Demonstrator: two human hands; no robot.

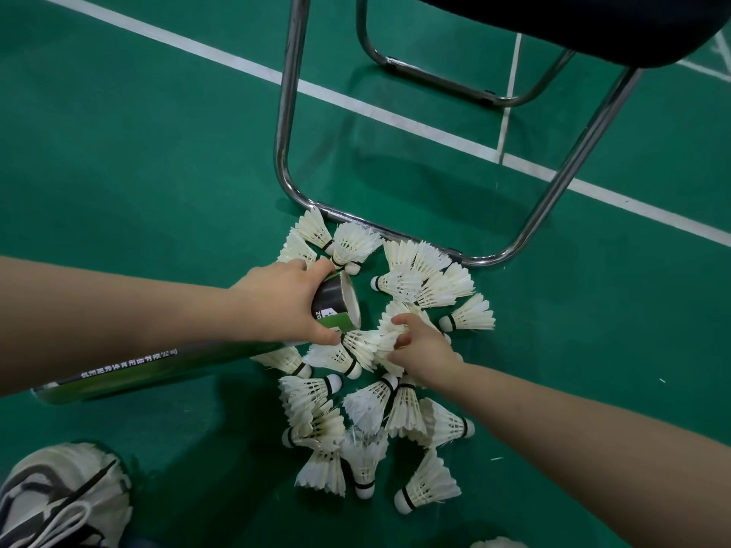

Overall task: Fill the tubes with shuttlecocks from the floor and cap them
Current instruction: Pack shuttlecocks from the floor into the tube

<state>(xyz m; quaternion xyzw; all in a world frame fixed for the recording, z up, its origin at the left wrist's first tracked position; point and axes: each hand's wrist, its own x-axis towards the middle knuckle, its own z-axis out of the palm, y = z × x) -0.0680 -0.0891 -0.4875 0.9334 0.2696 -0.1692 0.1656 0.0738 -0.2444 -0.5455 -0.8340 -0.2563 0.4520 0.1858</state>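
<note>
Both forearms fill the lower view, cut off at the edges, and a grey-white shoe (59, 496) sits at the bottom left, partly out of frame. Left hand (285, 300) is wrapped around the tube (158, 365) near its open mouth, fingers over the top and thumb under it, so the part of the wall beneath the palm is hidden. That tube is green and black with white print too blurred to read in full; its long axis runs from lower left, under the left forearm, up to the right, with the open mouth facing right toward the pile and the far end cut by the arm. Whether anything is inside cannot be told. Right hand (423, 346) is closed on the feathers of a shuttlecock (379, 342) just beside the tube mouth; its cork is hidden among other feathers, so which way it points is unclear. White shuttlecocks (368, 409) lie scattered on the green floor (138, 172), touching and overlapping, corks pointing every way, from the chair's (494, 152) front rail down to the bottom edge. Only the chair's chrome legs and a dark slice of seat show. White court lines (375, 108) cross the floor behind.
</note>
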